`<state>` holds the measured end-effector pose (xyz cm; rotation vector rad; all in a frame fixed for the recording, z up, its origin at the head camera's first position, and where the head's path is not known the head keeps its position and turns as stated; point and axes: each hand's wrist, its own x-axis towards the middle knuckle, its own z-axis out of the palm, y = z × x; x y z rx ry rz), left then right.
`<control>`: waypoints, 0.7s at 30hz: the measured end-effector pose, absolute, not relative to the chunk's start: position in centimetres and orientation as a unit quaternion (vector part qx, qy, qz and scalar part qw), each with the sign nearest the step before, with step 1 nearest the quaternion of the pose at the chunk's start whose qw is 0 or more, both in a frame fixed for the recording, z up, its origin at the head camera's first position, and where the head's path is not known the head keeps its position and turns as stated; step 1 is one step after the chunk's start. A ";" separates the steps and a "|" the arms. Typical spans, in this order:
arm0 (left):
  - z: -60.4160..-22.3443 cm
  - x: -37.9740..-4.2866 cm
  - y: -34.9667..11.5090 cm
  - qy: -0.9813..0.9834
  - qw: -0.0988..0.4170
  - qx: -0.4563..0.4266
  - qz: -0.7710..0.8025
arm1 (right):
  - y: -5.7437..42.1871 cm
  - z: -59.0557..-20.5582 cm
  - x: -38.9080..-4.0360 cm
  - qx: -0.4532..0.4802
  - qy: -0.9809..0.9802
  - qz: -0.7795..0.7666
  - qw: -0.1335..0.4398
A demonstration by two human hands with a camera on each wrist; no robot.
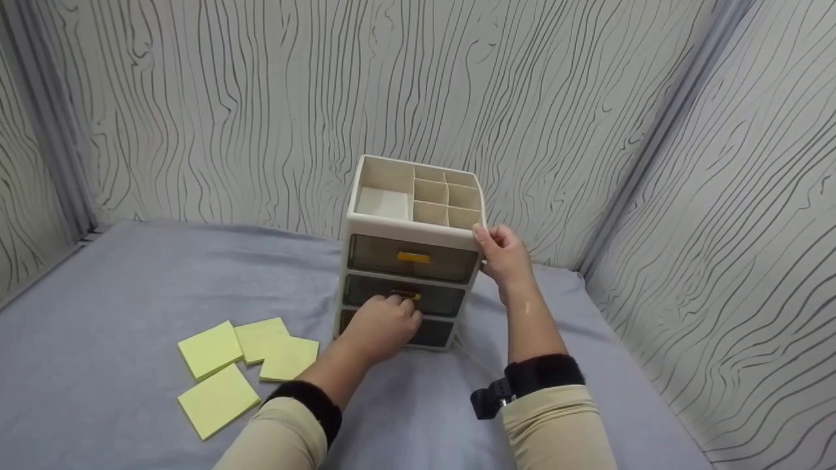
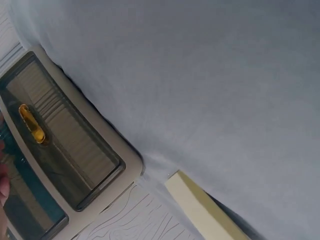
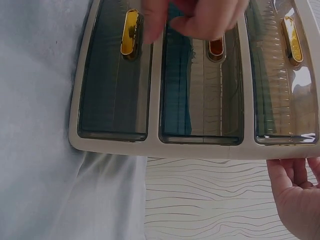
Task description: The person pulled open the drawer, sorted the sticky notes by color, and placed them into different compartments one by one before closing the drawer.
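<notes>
As my right hand point(image 1: 506, 258) grips the upper right edge of the three-drawer cabinet point(image 1: 410, 225), my left hand point(image 1: 385, 326) curls its fingers on the middle handle point(image 1: 416, 297). Standing on grey-blue cloth point(image 1: 130, 274), the cabinet looks light and stiff, probably plastic and apt to slide if pulled without bracing; the upper edge and handle seem the surest holds, the tinted drawer fronts point(image 1: 447, 264) likely slippery and crackable. Four yellow note pads point(image 1: 219, 401) lie to its left; grain-patterned walls point(image 1: 261, 98) rise behind and at both sides.
</notes>
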<state>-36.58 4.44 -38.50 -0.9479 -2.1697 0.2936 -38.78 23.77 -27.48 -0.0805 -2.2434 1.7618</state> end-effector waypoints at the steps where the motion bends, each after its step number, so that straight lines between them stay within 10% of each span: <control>1: -38.6 -36.6 4.5 -0.848 0.363 -0.368 0.117 | 23.8 -27.5 -38.8 -0.029 -0.778 0.611 0.144; 21: -39.8 -37.2 4.6 -0.873 0.312 -0.337 0.167 | 23.8 -27.5 -38.6 -0.027 -0.779 0.609 0.148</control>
